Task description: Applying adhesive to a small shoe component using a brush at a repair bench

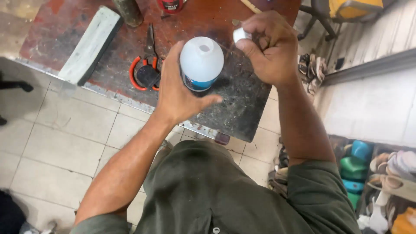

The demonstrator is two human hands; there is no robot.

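Stained bench (242,99): left hand (175,93) wraps bottle (200,63); right hand (271,47) pinches cap (241,34) beside.

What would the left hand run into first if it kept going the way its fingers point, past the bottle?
The left hand grips the white bottle. Its fingers point up the worn table; beyond the bottle, probably the red can at the far edge, though depth is unclear.
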